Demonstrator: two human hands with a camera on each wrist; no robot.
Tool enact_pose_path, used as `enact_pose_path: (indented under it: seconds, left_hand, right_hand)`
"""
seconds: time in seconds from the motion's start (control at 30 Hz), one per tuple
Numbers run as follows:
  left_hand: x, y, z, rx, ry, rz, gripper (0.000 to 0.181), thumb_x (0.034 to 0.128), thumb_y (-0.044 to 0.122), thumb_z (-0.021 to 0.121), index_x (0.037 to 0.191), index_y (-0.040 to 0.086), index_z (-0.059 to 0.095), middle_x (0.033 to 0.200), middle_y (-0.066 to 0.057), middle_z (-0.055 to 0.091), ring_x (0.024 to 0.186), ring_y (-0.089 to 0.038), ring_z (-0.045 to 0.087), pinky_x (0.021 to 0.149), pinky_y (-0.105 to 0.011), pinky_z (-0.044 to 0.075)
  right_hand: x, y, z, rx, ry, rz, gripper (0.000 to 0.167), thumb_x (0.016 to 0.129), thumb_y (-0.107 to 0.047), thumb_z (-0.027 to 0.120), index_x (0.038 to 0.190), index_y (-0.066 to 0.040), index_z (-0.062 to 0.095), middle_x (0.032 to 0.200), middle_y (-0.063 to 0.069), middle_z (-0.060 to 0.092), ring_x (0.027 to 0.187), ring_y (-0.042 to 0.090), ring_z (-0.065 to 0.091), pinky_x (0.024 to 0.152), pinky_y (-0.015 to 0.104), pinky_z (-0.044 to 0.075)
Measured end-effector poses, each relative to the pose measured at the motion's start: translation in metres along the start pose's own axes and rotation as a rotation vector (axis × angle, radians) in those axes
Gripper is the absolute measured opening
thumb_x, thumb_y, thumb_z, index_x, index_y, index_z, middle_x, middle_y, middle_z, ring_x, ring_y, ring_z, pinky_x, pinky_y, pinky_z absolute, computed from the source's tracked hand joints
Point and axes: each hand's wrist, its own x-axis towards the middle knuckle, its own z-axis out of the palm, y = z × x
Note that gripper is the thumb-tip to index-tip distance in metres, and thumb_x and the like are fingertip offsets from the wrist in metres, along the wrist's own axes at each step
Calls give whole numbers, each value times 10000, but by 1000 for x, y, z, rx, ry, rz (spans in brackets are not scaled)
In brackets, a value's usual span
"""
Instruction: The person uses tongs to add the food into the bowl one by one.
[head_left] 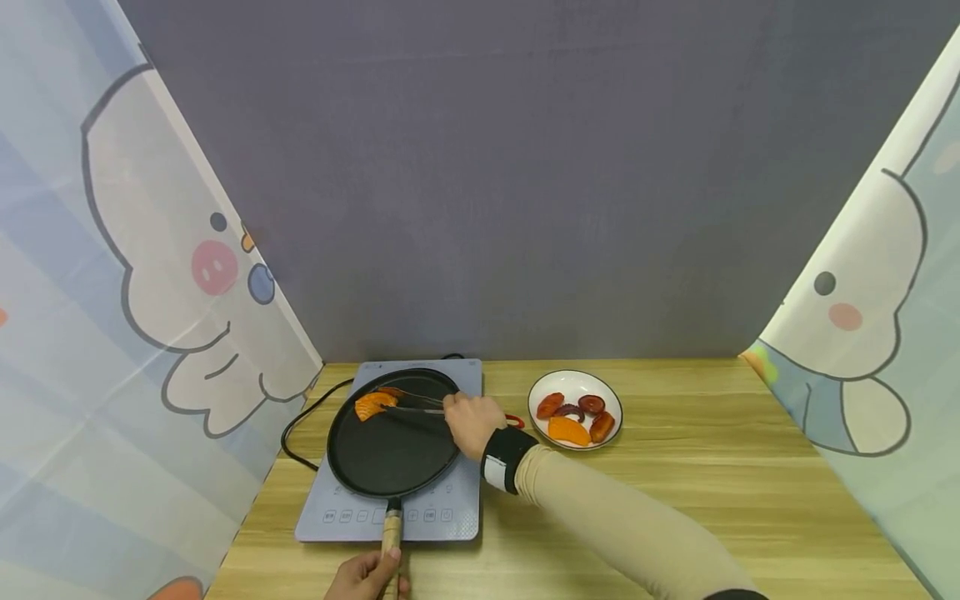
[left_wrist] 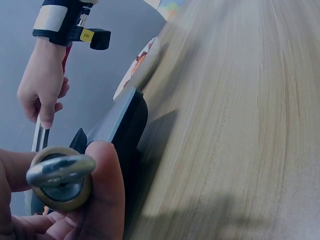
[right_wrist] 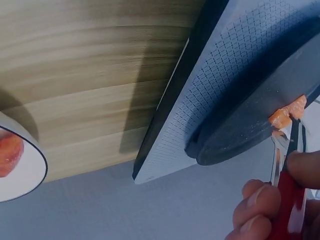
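My left hand [head_left: 367, 575] grips the wooden handle [head_left: 392, 533] of a black frying pan [head_left: 397, 454]. The handle's metal hanging ring [left_wrist: 61, 171] shows close up in the left wrist view. Over the pan's right side, my right hand [head_left: 474, 423] holds red-handled tongs [right_wrist: 289, 207] with metal arms. The tongs' tips reach an orange, salmon-like piece [head_left: 372, 406] at the pan's upper left. A darker reddish bit [head_left: 390, 391] shows just behind it. Whether the tips pinch the piece or only touch it, I cannot tell.
The pan sits on a pale induction cooker [head_left: 467, 500], with a black cord [head_left: 288, 437] at its left. Right of it stands a white dark-rimmed plate [head_left: 573, 380] bearing several orange and red food pieces. A grey panel [head_left: 525, 208] rises behind the wooden table [head_left: 675, 467].
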Motion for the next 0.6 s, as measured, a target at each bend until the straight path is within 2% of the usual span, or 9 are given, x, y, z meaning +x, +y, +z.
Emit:
enact_pose_path:
  seconds: [0.17,0.37,0.6]
  left_hand:
    - [1,-1,0,0,2,0,470,948,419,544,821,-13,679,710,-37,675,544,-95,572,528,-270,492]
    - [1,-1,1,-10,0,3,465,946,420,547,816,-7,679,708,-46,676,550,-106,582,537,-279,498]
    - [0,-1,1,-16,-4,1,463,948,415,545,820,-10,676,711,-41,676,544,-98,576,530,-272,494]
  right_hand:
    - [0,5,-2,53,-56,24,249,940,-350,572,966,-105,606,807,11,604,597,192,610,497,334,487]
    - [-6,14,-8,129,-125,46,399,954,-476,508,1050,-100,603,818,24,584,641,186,601,545,338,493]
    - [-13,23,-4,115,-90,4,455,941,-555,490,972,-109,575,736,21,539,617,162,589,504,318,468]
